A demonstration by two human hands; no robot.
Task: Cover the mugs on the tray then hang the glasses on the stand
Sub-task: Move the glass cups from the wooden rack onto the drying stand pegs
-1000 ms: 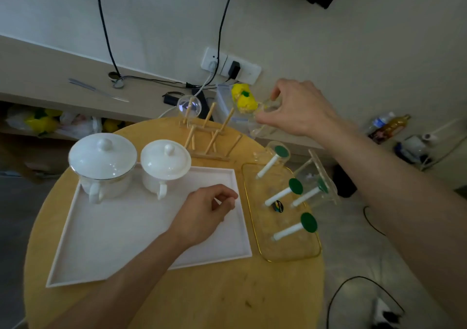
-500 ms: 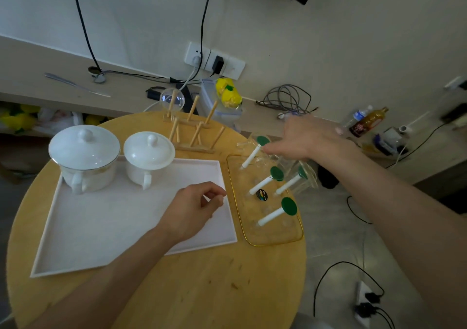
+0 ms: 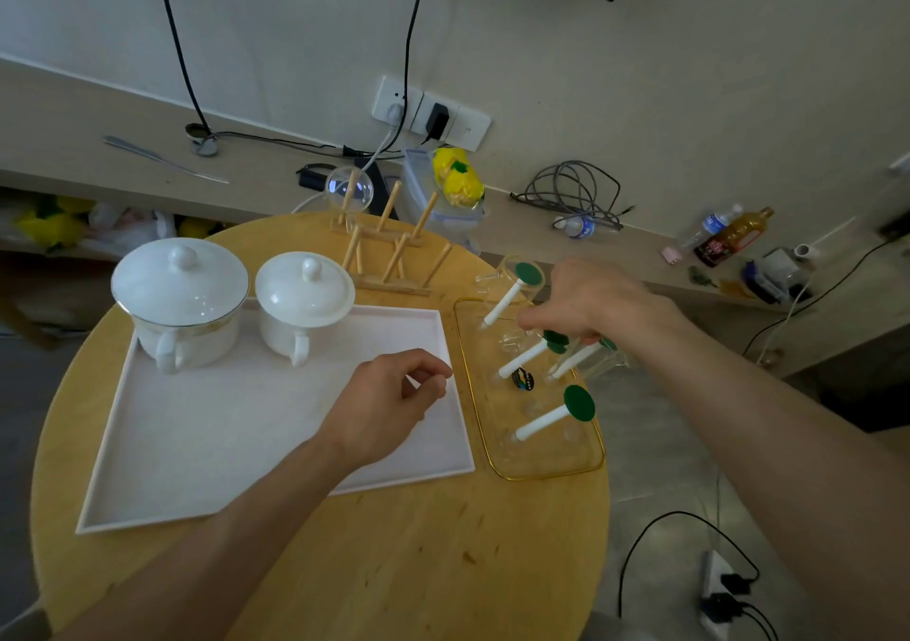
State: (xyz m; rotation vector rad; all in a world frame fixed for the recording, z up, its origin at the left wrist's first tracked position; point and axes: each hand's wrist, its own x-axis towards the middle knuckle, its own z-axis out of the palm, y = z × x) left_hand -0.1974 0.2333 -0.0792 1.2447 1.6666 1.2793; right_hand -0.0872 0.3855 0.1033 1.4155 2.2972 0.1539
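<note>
Two white mugs, a large one [image 3: 187,340] and a small one [image 3: 290,335], stand lidded at the back of the white tray [image 3: 221,443]. A wooden peg stand [image 3: 389,256] behind the tray carries one clear glass [image 3: 349,190] on its back-left peg. To the right is a clear gold-rimmed rack [image 3: 541,453] with green-capped white pegs. My right hand [image 3: 591,301] reaches down over its middle peg, fingertips closed on a clear glass [image 3: 514,340]. Other glasses sit on the far peg [image 3: 507,271] and the right peg [image 3: 605,362]. My left hand [image 3: 389,409] rests curled on the tray's right edge, holding nothing.
The round wooden table [image 3: 394,566] ends just right of the rack. Behind it, a low shelf holds a plastic box with yellow items [image 3: 453,187], coiled cables [image 3: 571,192] and bottles [image 3: 733,234]. A power strip [image 3: 724,596] with cords lies on the floor at right.
My right hand came down from the air behind the wooden stand, carrying a glass, to the middle peg of the clear rack. My left hand stayed on the tray.
</note>
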